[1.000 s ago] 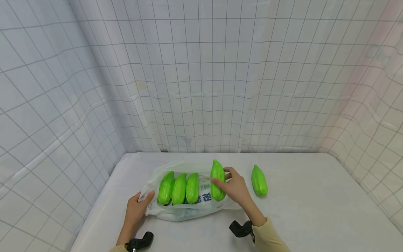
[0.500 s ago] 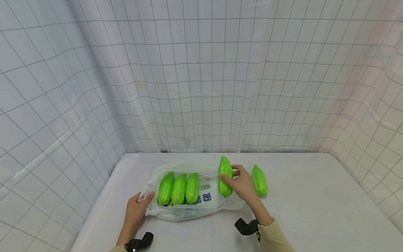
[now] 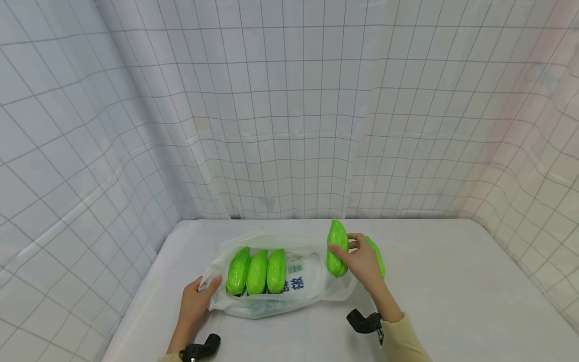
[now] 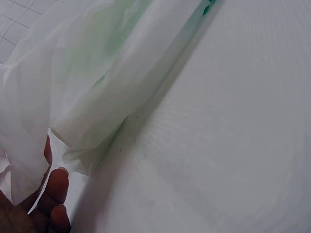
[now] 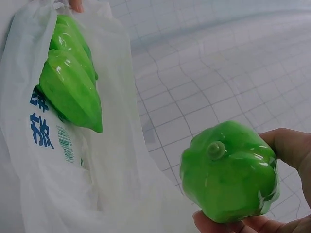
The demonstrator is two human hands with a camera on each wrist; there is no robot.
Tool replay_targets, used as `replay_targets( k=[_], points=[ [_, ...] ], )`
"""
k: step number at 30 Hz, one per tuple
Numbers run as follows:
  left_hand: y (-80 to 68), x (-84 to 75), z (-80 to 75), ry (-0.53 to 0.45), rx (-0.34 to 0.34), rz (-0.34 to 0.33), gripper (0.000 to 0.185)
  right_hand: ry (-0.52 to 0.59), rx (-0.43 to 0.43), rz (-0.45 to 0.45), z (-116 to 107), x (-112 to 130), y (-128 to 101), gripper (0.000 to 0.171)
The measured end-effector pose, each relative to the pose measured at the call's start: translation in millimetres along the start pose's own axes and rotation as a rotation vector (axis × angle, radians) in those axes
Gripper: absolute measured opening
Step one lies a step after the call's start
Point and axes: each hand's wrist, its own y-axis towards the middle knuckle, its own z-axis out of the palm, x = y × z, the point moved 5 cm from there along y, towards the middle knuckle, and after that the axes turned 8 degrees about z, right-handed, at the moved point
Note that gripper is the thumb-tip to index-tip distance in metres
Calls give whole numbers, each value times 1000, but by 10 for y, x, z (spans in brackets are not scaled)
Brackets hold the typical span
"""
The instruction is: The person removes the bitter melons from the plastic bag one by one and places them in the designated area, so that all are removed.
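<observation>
My right hand (image 3: 364, 261) grips a shiny green ribbed gourd (image 3: 337, 248) and holds it just above the table, beside the right end of a white plastic bag (image 3: 289, 296). The right wrist view shows the gourd (image 5: 228, 171) end on between thumb and fingers. Three more green gourds (image 3: 257, 270) lie side by side on the bag's left half (image 5: 70, 82). Another green gourd (image 3: 376, 254) lies on the table, mostly hidden behind my right hand. My left hand (image 3: 196, 297) pinches the bag's left edge (image 4: 29, 160).
A white table (image 3: 452, 301) is closed in by white gridded curtains (image 3: 289, 125) at the back and on both sides. The bag carries blue print and a barcode label (image 3: 295, 275). Black wrist-camera mounts (image 3: 364, 322) sit at both wrists.
My right hand has carried the gourd rightward off the bag, up and towards the lone gourd on the table, which it now partly hides. The left hand and the bag stay put.
</observation>
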Motion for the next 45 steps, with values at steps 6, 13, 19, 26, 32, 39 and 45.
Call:
replay_targets(
  k=[6, 13, 19, 26, 32, 39, 45],
  points=[
    [-3, 3, -3, 0, -2, 0, 52, 11, -25, 21, -135, -82, 58, 71],
    [-7, 12, -6, 22, 2, -1, 53, -12, -42, 64, -278, -195, 111, 77],
    [-16, 20, -15, 24, -2, -1, 53, -18, -66, 81, -367, -305, 133, 75],
    [-23, 21, -22, 22, -4, -3, 52, -27, -111, 98, -471, -438, 181, 74],
    [-21, 33, -10, 12, 0, -12, 54, -32, -143, 103, -552, -531, 210, 73],
    [-11, 1, -5, 25, 14, -19, 58, -33, -173, 116, -639, -628, 252, 73],
    [5, -5, 5, 23, 12, -16, 57, -62, -199, 120, -696, -692, 286, 75]
  ],
)
